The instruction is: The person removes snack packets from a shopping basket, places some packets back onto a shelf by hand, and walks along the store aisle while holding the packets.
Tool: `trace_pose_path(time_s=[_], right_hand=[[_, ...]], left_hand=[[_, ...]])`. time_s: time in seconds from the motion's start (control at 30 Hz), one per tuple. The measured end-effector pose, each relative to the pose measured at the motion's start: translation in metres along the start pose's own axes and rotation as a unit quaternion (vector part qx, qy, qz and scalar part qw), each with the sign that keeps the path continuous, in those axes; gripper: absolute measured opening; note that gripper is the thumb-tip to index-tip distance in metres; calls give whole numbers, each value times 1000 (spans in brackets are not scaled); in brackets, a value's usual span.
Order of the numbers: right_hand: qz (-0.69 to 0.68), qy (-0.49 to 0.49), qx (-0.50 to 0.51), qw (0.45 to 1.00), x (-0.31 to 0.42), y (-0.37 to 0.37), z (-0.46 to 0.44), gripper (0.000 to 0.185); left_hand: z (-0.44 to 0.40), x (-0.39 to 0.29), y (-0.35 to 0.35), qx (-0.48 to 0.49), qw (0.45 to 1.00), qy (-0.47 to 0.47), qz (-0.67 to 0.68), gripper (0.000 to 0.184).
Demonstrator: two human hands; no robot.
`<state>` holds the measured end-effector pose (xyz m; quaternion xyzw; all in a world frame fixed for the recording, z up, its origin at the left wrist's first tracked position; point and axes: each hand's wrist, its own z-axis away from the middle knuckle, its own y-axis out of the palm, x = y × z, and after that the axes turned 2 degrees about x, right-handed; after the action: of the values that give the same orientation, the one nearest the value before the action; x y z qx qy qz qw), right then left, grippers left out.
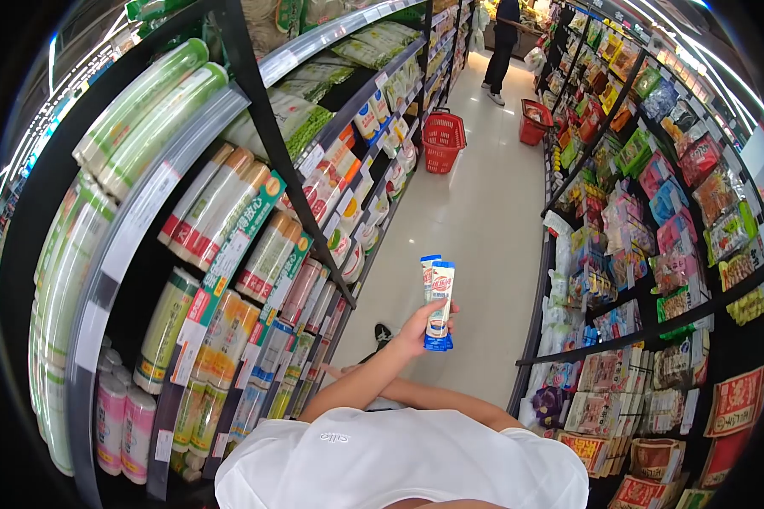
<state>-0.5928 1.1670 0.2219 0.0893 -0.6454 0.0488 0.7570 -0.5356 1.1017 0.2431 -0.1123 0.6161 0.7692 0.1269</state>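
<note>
My left hand (423, 327) is closed around slim white-and-blue stick packets (439, 297), held up over the aisle floor. At least two overlap, with red lettering and a picture of a cup on the front one. My right arm crosses beneath the left forearm. My right hand (334, 371) shows only in small part, beside the lower left shelf, and its fingers are hard to make out. Packs of dried noodles (267, 263) stand on the shelves to the left of both hands.
Tall shelving lines both sides of the aisle (399, 254). A red shopping basket (443, 142) stands by the left shelf, and another red basket (535, 123) by the right one. Farther on stands a person (505, 42) in dark clothes. Bagged foods (675, 229) hang on the right.
</note>
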Motion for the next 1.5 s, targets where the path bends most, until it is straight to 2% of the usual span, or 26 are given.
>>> trace_pose_path(time_s=[0.13, 0.2, 0.23, 0.27, 0.3, 0.33, 0.4, 0.43, 0.5, 0.53, 0.6, 0.73, 0.83, 0.9, 1.03, 1.1, 1.17, 1.27, 1.4, 1.43, 1.5], right_hand=[[25, -27, 100, 994, 55, -28, -17, 44], [38, -45, 146, 988, 90, -53, -29, 43], [38, -47, 144, 988, 73, -62, -39, 43], [113, -79, 133, 981, 36, -70, -48, 48], [190, -108, 122, 968, 4, -80, -56, 67], [193, -103, 121, 968, -11, -93, -62, 67], [361, -233, 102, 897, -32, -123, -81, 41], [366, -231, 102, 896, -47, -137, -88, 41], [412, -160, 172, 880, -67, -168, -107, 54], [415, -161, 172, 879, -42, -185, -106, 54], [372, -14, 159, 914, 42, -213, -91, 45], [384, -40, 93, 918, 41, -256, -100, 45], [382, -40, 99, 918, 48, -286, -111, 43], [432, -18, 101, 896, 54, -297, -113, 41], [436, -30, 120, 891, 22, -323, -126, 43], [411, -81, 112, 901, 12, -342, -131, 39], [412, -104, 113, 898, -4, -366, -138, 37], [399, -114, 122, 902, 4, -410, -140, 34], [401, -75, 132, 904, 69, -486, -127, 32], [390, -133, 99, 906, 69, -503, -126, 31], [381, -104, 89, 914, 92, -538, -117, 30]], left_hand=[[-33, -21, -19, -27, 999, -33, 12, 20], [-48, -38, -31, -90, 993, -66, -45, 22], [-57, -48, -38, -89, 993, -67, -47, 22], [-64, -55, -45, -100, 992, -58, -46, 22], [-73, -63, -51, -108, 992, -48, -44, 23], [-82, -73, -56, -103, 993, -48, -41, 23], [-102, -101, -67, -131, 989, -47, -56, 24], [-113, -114, -72, -129, 988, -49, -66, 24], [-133, -141, -72, -125, 985, -27, -113, 24], [-141, -155, -72, -126, 979, -7, -158, 24], [-155, -179, -70, -135, 974, 15, -179, 24], [-181, -215, -83, -143, 966, 74, -200, 24], [-207, -229, -93, -141, 971, 64, -181, 20], [-220, -233, -91, -145, 974, 55, -167, 18], [-259, -234, -65, -132, 978, 29, -162, 24], [-283, -235, -56, -107, 981, -8, -162, 26], [-301, -240, -42, -95, 978, -5, -187, 25], [-337, -251, -39, -83, 972, -2, -218, 25], [-398, -280, -46, -119, 955, 29, -269, 25], [-414, -287, -49, -123, 953, 47, -272, 24], [-443, -298, -51, -125, 953, 72, -266, 22]])
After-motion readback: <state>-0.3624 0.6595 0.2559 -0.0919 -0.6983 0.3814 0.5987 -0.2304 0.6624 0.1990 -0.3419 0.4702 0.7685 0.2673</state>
